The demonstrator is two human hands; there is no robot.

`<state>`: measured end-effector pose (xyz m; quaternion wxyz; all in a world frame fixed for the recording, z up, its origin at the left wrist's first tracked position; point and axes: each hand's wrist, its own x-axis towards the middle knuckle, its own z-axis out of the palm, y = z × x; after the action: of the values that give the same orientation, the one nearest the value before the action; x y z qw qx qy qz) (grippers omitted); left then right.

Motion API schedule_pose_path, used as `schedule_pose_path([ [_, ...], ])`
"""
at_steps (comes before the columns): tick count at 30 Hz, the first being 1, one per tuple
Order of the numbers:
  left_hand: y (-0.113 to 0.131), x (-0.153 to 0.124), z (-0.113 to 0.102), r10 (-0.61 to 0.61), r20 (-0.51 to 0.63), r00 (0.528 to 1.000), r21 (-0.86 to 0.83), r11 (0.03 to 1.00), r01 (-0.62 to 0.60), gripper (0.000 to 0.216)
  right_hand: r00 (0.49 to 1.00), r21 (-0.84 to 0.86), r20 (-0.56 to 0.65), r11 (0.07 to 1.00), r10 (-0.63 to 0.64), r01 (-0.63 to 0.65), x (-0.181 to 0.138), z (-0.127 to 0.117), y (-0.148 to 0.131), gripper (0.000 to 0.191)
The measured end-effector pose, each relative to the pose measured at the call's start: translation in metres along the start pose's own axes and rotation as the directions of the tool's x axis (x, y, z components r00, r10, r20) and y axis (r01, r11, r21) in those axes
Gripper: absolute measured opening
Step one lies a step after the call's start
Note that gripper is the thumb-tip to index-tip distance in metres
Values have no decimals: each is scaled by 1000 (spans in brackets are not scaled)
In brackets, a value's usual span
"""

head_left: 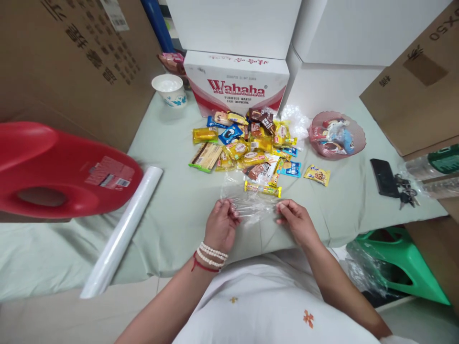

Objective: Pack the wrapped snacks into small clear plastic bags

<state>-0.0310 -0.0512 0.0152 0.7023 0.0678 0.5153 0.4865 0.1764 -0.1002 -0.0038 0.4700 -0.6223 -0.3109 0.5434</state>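
A clear plastic bag is stretched between my two hands above the near edge of the cloth-covered table. My left hand, with white beads and a red cord at the wrist, pinches one side of it. On the other side my right hand grips it between thumb and fingers. Just beyond the bag lies a yellow snack stick. Behind that spreads a heap of wrapped snacks in yellow, blue and brown packets. One yellow cookie packet lies apart, to the right.
A Wahaha carton stands behind the snacks, with a paper cup to its left. A pink bowl holds packets. Phone and keys lie right. A white roll and red plastic stool are left.
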Motion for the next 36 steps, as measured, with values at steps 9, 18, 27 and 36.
schedule_pose_path([
  [9,-14,-6,7,233,59,971,168,956,-240,41,987,117,118,986,106,-120,12,27,-23,56],
  [18,34,4,-37,-70,15,997,361,931,60,26,995,-22,79,998,61,-59,28,7,-20,48],
  [27,32,9,-21,183,-3,983,362,917,-170,18,996,75,90,997,21,-28,29,-6,-23,45],
  [36,14,15,-10,122,-31,992,288,952,-108,22,787,-575,462,538,-409,616,2,6,-6,35],
])
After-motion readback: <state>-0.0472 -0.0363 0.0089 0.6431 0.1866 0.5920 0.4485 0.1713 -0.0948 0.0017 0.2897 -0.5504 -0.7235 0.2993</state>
